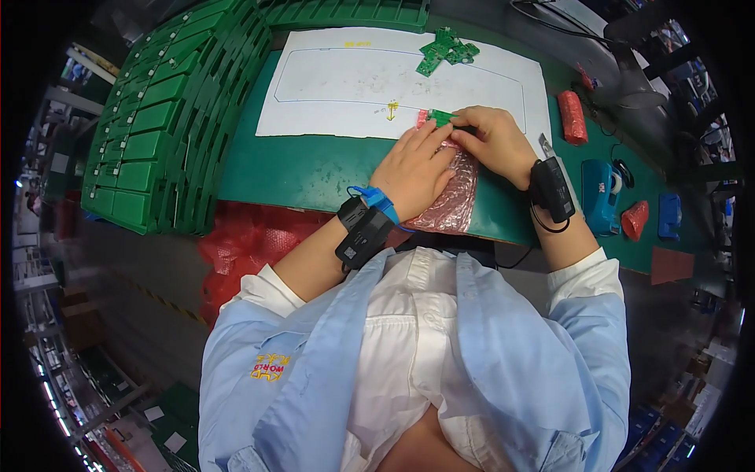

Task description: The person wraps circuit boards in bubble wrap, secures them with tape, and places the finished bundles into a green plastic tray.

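A green-topped counter [275, 169] stretches across the scene, with a large white sheet [346, 79], marked with a blue outline, spread over its far middle. Pinkish bubble wrap [450, 206] lies at the near edge, right of centre. On the right side sit a red roll [572, 118], farthest back, then a teal tape dispenser [601, 200], a small red bundle [635, 220] and a blue holder [669, 216].

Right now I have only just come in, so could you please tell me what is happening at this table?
A person is handling a green circuit board and red bubble wrap. The left hand lies spread over the wrap, and the right hand has its fingertips at the board; whether they pinch it is unclear. More green boards lie piled on the white sheet. Green trays are stacked to the left.
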Tool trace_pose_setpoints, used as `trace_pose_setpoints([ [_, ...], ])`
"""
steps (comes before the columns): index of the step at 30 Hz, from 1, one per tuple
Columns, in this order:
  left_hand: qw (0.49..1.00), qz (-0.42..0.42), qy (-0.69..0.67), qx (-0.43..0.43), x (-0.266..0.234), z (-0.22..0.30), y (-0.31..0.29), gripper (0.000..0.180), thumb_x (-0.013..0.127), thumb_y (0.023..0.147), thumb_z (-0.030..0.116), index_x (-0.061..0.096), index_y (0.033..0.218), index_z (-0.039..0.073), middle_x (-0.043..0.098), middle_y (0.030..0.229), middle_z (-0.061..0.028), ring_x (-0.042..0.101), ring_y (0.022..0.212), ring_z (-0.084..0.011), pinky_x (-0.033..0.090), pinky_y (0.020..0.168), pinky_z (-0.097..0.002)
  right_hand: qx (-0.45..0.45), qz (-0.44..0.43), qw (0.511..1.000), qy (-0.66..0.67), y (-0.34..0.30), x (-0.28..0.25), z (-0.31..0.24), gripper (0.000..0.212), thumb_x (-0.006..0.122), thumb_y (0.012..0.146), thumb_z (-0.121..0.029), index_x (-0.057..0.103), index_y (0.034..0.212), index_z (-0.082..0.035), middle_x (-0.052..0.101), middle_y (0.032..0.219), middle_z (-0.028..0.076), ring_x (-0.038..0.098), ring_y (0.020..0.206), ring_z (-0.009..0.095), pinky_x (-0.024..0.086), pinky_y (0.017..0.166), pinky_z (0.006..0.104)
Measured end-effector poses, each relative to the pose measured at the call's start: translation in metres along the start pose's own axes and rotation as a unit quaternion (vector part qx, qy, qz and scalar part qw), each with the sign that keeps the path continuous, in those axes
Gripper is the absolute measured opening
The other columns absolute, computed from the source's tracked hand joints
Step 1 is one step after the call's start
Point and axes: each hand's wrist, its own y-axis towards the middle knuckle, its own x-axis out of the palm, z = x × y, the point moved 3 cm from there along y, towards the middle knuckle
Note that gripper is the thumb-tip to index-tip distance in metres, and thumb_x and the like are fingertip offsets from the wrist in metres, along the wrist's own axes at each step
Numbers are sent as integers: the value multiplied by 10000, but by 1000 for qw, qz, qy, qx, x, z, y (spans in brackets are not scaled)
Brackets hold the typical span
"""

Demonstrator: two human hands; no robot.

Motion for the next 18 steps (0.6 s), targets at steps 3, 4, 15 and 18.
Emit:
trace_pose_setpoints([
  [3, 1000, -13, -2, 10, 2, 0, 0, 319, 664, 851, 218, 632, 1131, 68, 532, 1340, -135, 459, 1283, -320, 363, 1087, -446, 36, 10, 998, 41, 0, 4, 8, 257, 683, 858, -43, 655, 1104, 27, 690, 986, 151, 665, 903, 229, 521, 809, 306],
  [4, 1000, -13, -1, 11, 2, 0, 0, 311, 663, 852, 218, 635, 1123, 68, 534, 1342, -134, 462, 1281, -320, 365, 1085, -445, 40, 34, 998, 42, 2, 5, 10, 241, 673, 856, -72, 661, 1078, 22, 685, 999, 174, 660, 914, 277, 522, 814, 330],
  [15, 1000, 1, 10, 21, 2, 2, -2, 266, 656, 858, 212, 667, 1078, 64, 569, 1300, -125, 495, 1243, -310, 388, 1056, -429, 64, -54, 996, -32, 17, 3, -2, 196, 633, 865, -89, 619, 1027, 21, 660, 975, 182, 642, 900, 310, 507, 821, 357],
  [18, 1000, 20, 12, 18, -2, 3, -2, 246, 656, 857, 209, 681, 1051, 60, 598, 1254, -116, 524, 1205, -296, 410, 1027, -417, 46, -50, 998, 3, 13, 3, -10, 216, 622, 848, -68, 607, 1041, 28, 652, 943, 193, 631, 895, 346, 505, 810, 383],
])
